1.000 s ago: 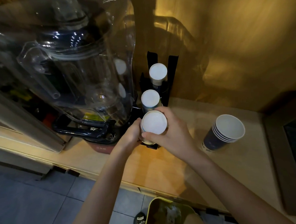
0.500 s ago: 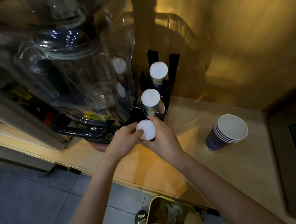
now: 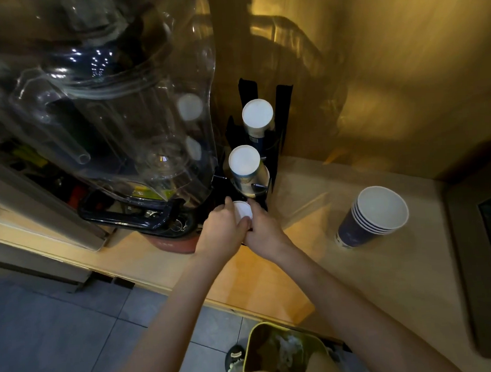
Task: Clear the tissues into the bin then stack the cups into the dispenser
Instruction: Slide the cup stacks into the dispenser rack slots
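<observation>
While your left hand (image 3: 223,226) and right hand (image 3: 262,228) both grip an upturned cup (image 3: 243,210), you steady it into the dispenser (image 3: 283,120), with spare cups (image 3: 372,215) at three o'clock on the desk (image 3: 359,279).

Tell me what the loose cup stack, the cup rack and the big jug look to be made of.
Cup stack: paper, it seems; matte white insides, thin rolled rims, printed dark blue walls.
Rack: black, flat upright strips with a dull finish; plastic or painted metal, unclear.
Jug: clear, glossy plastic by its look; see-through with bright highlights.
</observation>
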Tool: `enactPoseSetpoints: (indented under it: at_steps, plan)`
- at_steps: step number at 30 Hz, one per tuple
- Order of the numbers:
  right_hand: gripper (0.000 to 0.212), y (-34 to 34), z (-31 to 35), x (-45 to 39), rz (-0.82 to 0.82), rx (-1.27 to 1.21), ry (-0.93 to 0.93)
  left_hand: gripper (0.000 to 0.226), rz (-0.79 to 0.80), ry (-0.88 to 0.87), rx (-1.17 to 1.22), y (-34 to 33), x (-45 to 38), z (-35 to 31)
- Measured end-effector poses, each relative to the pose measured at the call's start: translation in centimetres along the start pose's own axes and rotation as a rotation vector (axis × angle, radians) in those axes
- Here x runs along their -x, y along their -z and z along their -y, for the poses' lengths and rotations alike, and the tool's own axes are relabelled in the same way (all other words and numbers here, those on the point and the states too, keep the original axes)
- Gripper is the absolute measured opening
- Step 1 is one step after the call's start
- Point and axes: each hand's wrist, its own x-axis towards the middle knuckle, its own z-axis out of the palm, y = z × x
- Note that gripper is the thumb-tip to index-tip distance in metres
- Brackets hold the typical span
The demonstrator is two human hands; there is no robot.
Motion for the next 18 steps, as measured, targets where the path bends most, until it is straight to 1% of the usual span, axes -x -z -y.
enactPoseSetpoints:
  at_steps: [3,5,7,10,11,13,16,18]
  plan:
    - [0.076,0.3,0.6,0.3,0.063,-0.116,-0.049,0.072,0.040,0.034,0.024,0.3,-0.3,0.0]
    - [0.072,0.8,0.7,1.0,0.073,-0.268,-0.010,0.080,0.067,0.073,0.050,0.3,-0.3,-0.5]
    - [0.061,1.3,0.3,2.1,0.078,-0.479,0.027,0.088,0.068,0.116,0.064,0.0,-0.2,-1.1]
    - [0.036,1.9,-1.3,4.0,0.086,-0.605,0.010,0.086,0.040,0.147,0.021,-0.7,-0.2,-1.5]
    - [0.028,2.3,-2.0,4.6,0.077,-0.671,-0.017,0.085,0.035,0.149,0.017,-0.8,-0.2,-1.6]
    - [0.024,3.2,-3.9,5.2,0.014,-0.845,-0.133,0.082,0.028,0.154,0.024,-1.0,-0.2,-1.6]
    - [0.033,4.5,-7.7,5.4,-0.108,-1.134,-0.358,0.080,0.026,0.180,0.047,-1.1,0.1,-1.8]
    - [0.033,5.5,-10.2,5.6,-0.150,-1.356,-0.487,0.077,-0.003,0.184,0.107,-1.0,0.5,-2.3]
